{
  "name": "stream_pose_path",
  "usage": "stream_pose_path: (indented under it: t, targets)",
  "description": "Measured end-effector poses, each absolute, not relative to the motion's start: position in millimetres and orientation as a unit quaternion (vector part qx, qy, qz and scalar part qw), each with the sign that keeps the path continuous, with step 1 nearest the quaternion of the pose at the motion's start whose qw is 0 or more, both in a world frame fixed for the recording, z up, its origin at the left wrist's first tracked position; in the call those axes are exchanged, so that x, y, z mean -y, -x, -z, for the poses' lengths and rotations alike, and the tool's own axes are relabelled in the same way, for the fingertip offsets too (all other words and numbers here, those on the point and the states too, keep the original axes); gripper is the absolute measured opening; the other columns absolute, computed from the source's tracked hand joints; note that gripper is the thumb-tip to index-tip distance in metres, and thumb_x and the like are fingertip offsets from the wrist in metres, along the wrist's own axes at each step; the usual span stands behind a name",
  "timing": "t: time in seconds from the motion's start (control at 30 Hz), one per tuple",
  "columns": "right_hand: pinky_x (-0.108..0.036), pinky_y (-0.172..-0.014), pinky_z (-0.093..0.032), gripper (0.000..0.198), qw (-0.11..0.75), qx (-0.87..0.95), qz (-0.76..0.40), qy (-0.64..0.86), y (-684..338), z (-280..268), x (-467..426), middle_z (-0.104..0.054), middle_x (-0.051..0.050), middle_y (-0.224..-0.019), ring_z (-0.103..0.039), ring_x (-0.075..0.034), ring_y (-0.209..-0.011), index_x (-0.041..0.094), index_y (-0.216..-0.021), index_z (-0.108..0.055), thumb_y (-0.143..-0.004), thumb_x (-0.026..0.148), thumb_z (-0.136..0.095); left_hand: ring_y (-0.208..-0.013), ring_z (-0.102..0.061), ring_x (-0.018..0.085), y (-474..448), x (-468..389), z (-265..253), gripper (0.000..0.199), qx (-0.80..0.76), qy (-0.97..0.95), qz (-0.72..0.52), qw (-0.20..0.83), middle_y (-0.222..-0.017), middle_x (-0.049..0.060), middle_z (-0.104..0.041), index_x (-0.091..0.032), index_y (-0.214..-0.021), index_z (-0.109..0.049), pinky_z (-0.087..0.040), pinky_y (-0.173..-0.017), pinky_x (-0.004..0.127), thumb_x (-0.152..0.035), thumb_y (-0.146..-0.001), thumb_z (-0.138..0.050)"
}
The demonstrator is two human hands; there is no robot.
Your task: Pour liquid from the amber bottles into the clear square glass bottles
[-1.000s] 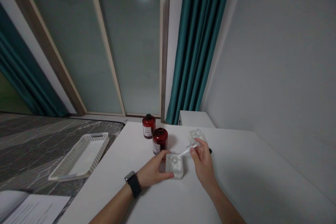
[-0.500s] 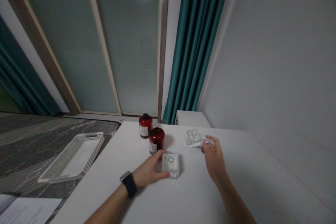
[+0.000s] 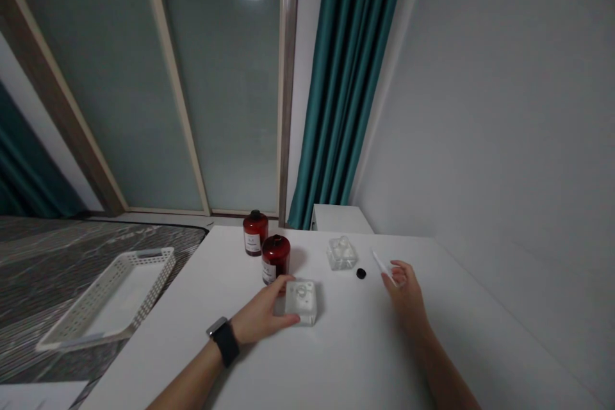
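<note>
My left hand (image 3: 259, 315), with a watch on its wrist, grips a clear, square, glass-like container (image 3: 302, 302) by its left side on the table. Between the fingers of my right hand (image 3: 408, 295) is a slim white tube (image 3: 379, 262), its narrow end pointing away from me. A small round black cap (image 3: 360, 273) lies on the table left of that hand. Behind the cap stands a second clear square container (image 3: 341, 254). Just beyond my left hand is a dark red bottle (image 3: 277, 255) with a white label.
Another red bottle (image 3: 254, 234) with a black top stands behind the first. A white basket (image 3: 158, 295) is left of the white table (image 3: 346, 359), on a grey patterned surface. Paper (image 3: 43, 394) shows at lower left, a white cabinet (image 3: 341, 219) beyond the table.
My right hand has drawn the white tube rightward and nearer, away from the second clear container, uncovering the black cap. My left hand keeps its grip. The view has turned slightly right.
</note>
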State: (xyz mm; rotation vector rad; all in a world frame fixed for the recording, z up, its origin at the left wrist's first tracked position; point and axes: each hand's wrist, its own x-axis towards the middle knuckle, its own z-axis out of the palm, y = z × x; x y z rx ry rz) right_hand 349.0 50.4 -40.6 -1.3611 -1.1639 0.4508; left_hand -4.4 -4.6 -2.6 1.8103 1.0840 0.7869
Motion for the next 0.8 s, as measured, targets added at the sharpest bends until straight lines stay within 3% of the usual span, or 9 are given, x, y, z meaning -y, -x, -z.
stream_pose_path:
  t: [0.2,0.43,0.63,0.8]
  targets:
    - [-0.043,-0.076,-0.046,0.032,0.517,0.563,-0.114,0.635,-348.4,61.8,-64.9,-0.06,-0.003,-0.08,-0.059,-0.026,-0.077,0.021,-0.095,-0.061,-0.068,0.037,-0.063,-0.113,-0.062,0.029,4.3,4.5,2.2,0.058,-0.436,-0.725,-0.313,0.432,-0.122,0.012,-0.066,-0.019,-0.126,-0.046,-0.046,-0.102,0.043,-0.022,-0.074,-0.072]
    - [-0.041,-0.078,-0.044,0.04,0.442,0.602,-0.054,0.663,-350.7,73.8,-68.9,-0.06,-0.003,-0.079,-0.058,-0.027,-0.079,0.019,-0.11,-0.059,-0.072,0.031,-0.059,-0.114,-0.062,0.029,5.1,3.9,2.2,0.059,-0.438,-0.727,-0.308,0.43,-0.123,0.014,-0.065,-0.018,-0.127,-0.045,-0.046,-0.101,0.044,-0.023,-0.074,-0.072]
    - [-0.047,-0.086,-0.045,0.046,0.435,0.625,-0.009,0.648,-351.0,77.3,-70.7,-0.061,-0.009,-0.093,-0.058,-0.03,-0.09,0.017,-0.117,-0.056,-0.073,0.032,-0.058,-0.115,-0.061,0.03,5.2,3.0,3.4,0.059,-0.435,-0.733,-0.303,0.427,-0.123,0.014,-0.065,-0.018,-0.128,-0.044,-0.045,-0.102,0.045,-0.024,-0.075,-0.07]
    - [-0.055,-0.097,-0.041,0.037,0.467,0.66,0.029,0.588,-344.5,63.3,-62.0,-0.06,-0.015,-0.108,-0.053,-0.033,-0.107,0.017,-0.116,-0.056,-0.081,0.029,-0.051,-0.112,-0.063,0.03,5.3,1.9,2.8,0.059,-0.432,-0.731,-0.306,0.431,-0.122,0.013,-0.066,-0.019,-0.127,-0.044,-0.047,-0.1,0.044,-0.023,-0.075,-0.07]
